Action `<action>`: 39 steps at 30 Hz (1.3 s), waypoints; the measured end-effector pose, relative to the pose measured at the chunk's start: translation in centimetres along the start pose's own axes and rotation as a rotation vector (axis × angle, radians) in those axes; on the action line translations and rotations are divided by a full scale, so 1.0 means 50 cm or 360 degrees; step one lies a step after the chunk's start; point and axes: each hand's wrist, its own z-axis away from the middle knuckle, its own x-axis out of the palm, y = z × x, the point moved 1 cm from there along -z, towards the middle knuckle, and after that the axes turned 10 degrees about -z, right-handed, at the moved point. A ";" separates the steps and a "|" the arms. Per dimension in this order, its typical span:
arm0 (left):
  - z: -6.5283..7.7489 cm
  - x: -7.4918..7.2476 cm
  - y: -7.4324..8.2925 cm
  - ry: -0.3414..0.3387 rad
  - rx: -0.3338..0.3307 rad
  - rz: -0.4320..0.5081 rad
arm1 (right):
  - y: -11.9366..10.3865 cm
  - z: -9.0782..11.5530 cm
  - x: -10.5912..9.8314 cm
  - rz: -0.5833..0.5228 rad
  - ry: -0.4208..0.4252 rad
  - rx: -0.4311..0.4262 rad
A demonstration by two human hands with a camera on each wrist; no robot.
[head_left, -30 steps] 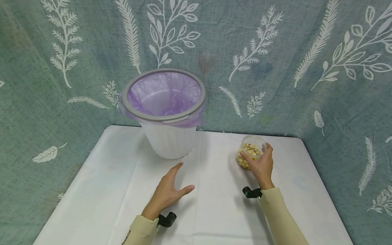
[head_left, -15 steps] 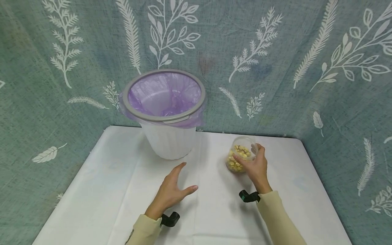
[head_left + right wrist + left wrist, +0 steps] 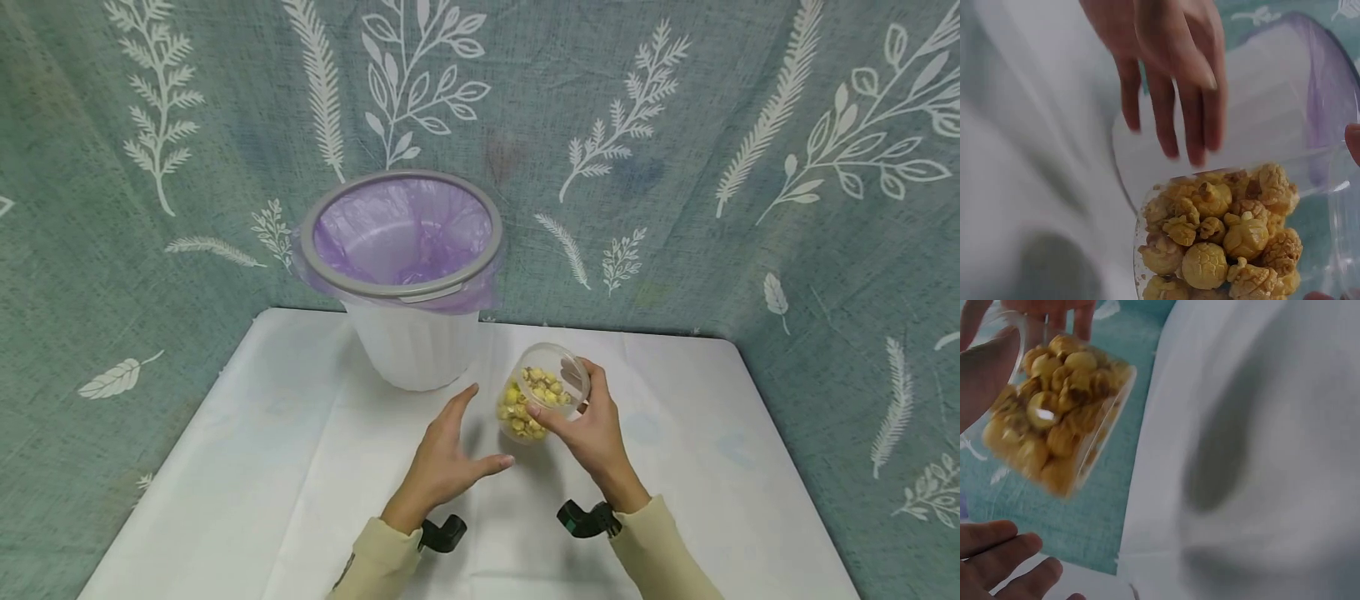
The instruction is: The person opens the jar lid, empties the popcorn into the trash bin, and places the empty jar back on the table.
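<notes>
Fingers (image 3: 551, 420) of the right hand (image 3: 600, 435) grip the tilted jar (image 3: 553, 357) of popcorn (image 3: 523, 410) lower right of frame centre, best kept mouth-up against spills, while the left hand (image 3: 442, 468) spreads empty fingers nearby.

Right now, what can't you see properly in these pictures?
Head view: the floor of the bin; its front rim and purple bag hide it.
Left wrist view: most of the left hand; the left and bottom edges cut it off.
Right wrist view: most of the right hand; it's outside the picture.
Right wrist view: how much popcorn there is; pieces cover each other.
</notes>
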 end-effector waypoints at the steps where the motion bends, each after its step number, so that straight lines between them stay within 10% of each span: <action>1: -0.001 0.002 0.003 0.0009 0.0010 0.0007 | -0.004 0.007 0.008 -0.0026 -0.0020 -0.0002; 18: 0.000 0.014 0.025 0.0187 0.0186 0.0190 | -0.033 0.060 0.060 -0.0207 -0.0134 -0.0022; 39: 0.006 0.006 0.043 0.0286 0.0285 0.0070 | -0.036 0.061 0.050 -0.0346 -0.0161 -0.0175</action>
